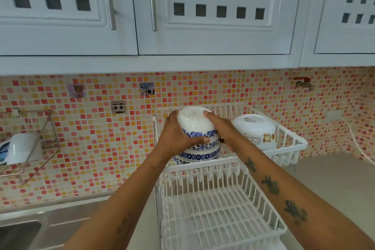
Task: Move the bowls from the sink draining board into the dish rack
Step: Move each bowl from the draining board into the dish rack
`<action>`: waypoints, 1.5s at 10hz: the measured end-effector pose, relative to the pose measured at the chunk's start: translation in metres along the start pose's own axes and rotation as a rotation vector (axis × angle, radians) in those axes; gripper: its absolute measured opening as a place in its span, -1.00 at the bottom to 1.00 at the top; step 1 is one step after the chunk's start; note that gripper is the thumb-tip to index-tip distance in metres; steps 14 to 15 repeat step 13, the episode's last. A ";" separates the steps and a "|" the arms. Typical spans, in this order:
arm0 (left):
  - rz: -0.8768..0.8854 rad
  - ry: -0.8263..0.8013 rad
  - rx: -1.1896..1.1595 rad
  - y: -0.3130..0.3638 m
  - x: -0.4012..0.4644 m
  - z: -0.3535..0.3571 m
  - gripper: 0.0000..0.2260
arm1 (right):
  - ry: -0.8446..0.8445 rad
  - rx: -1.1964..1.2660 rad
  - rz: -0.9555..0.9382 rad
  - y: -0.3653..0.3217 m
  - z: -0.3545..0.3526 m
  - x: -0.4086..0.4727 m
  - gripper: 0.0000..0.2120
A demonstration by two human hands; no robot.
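A stack of upside-down white bowls with blue flower bands (195, 128) sits at the left end of the upper tier of a white wire dish rack (292, 144). My left hand (178, 134) grips the stack's left side and my right hand (225, 130) grips its right side. Whether the stack rests on the rack or hangs just above it, I cannot tell. Another upside-down white bowl with a cartoon print (256, 130) stands on the same tier, to the right. The rack's lower tier (219, 215) holds nothing.
Steel sink and draining board (60, 227) lie at the lower left. A wire wall holder with a white container (22, 148) hangs on the mosaic tiles. White wall cabinets (182, 16) overhang the counter. A tap (305, 84) and a white cable are at the right.
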State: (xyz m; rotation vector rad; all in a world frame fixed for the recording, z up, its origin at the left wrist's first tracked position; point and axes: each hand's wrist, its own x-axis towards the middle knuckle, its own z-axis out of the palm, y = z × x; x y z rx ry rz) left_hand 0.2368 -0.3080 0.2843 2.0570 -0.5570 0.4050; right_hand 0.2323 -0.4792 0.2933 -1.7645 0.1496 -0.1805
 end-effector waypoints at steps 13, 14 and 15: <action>-0.042 -0.251 0.519 0.043 -0.132 -0.110 -0.38 | 0.141 -1.129 -0.405 -0.018 0.019 -0.142 -0.49; -0.042 -0.251 0.519 0.043 -0.132 -0.110 -0.38 | 0.141 -1.129 -0.405 -0.018 0.019 -0.142 -0.49; -0.042 -0.251 0.519 0.043 -0.132 -0.110 -0.38 | 0.141 -1.129 -0.405 -0.018 0.019 -0.142 -0.49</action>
